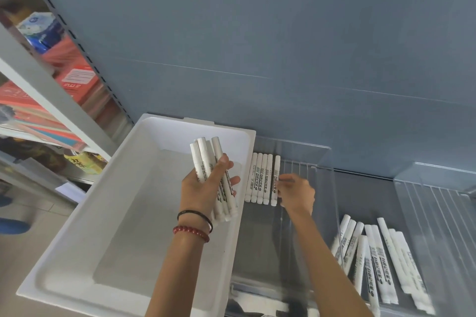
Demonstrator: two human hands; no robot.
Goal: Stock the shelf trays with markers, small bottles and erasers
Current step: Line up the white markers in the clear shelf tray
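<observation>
Markers (pixel 381 260), loose and crossed, are seen nearest on the shelf floor, down and to the right of the right-hand fingers. A white bin (pixel 77 252) is set below the left hand (pixel 203 188), whose fingers are curled round a bundle of markers (pixel 206 159) held above the bin. Farther on, a single marker (pixel 276 177) is pinched at the fingertips of the right hand (pixel 296 192) inside a clear tray (pixel 322 159). A row of markers (pixel 258 177) is laid just left of those fingertips. A blue back panel (pixel 283 33) is seen behind.

Head view, facing down, near clear tray (pixel 304 152)
</observation>
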